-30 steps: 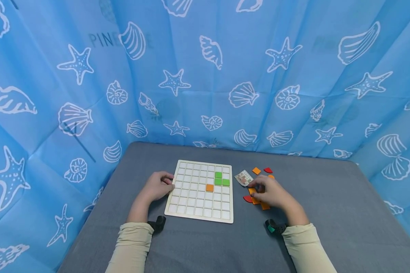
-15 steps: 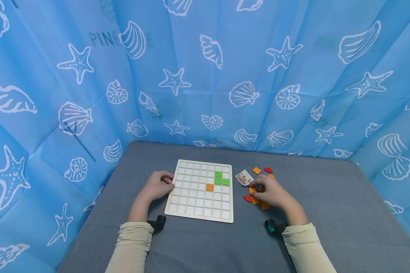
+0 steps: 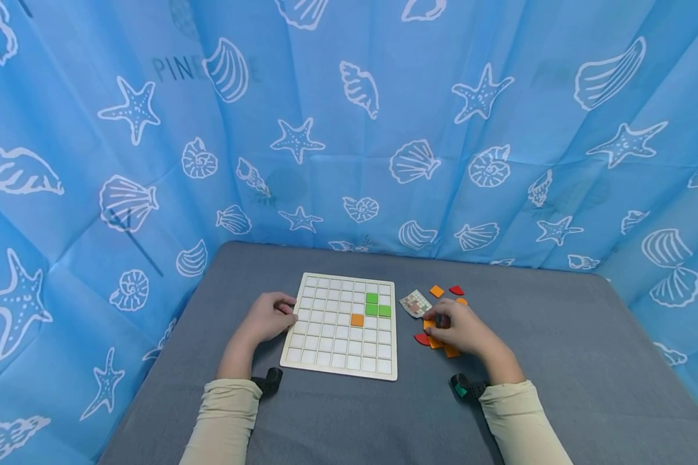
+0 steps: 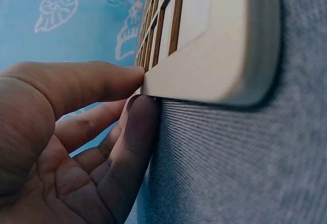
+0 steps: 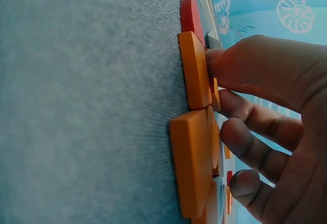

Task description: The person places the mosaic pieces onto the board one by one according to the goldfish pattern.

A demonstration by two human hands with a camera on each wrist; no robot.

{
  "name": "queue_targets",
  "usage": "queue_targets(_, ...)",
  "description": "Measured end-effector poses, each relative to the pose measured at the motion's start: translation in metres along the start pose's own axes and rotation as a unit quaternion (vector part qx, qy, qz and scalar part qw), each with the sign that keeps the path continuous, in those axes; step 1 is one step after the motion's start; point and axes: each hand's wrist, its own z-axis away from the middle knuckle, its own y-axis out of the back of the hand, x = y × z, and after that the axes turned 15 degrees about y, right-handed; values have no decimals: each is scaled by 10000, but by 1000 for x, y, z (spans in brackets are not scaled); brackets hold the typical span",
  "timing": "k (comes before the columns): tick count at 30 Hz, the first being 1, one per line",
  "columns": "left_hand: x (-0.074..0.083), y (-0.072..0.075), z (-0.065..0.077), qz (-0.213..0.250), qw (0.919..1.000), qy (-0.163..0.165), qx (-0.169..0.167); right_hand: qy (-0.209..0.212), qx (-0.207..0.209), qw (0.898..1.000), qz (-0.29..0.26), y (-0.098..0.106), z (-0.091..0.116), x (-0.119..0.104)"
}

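A pale board with a grid of white squares lies on the table; three green tiles and one orange tile sit in its cells. At its left edge my left hand pinches the rim, thumb on top and a finger against the side, as the left wrist view shows of the board. To the board's right, my right hand is over a cluster of orange tiles, thumb and index finger at opposite sides of one orange square tile. Its other fingers curl loosely.
A small printed pattern card lies between the board and the right hand. Around that hand are red quarter-round pieces and a separate orange square. A blue shell-patterned curtain hangs behind the grey table.
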Motion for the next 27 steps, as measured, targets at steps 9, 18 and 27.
queue_targets(9,-1,0,0,-9,10000,-41,59,130,81,9999,-43,4,-1,-7)
queue_targets(18,0,0,1,-11,10000,0,59,751,112,9969,-212,-4,-21,-39)
queue_targets(27,1,1,3,-14,10000,-14,50,1170,-195,9922,-389,-36,-55,-70)
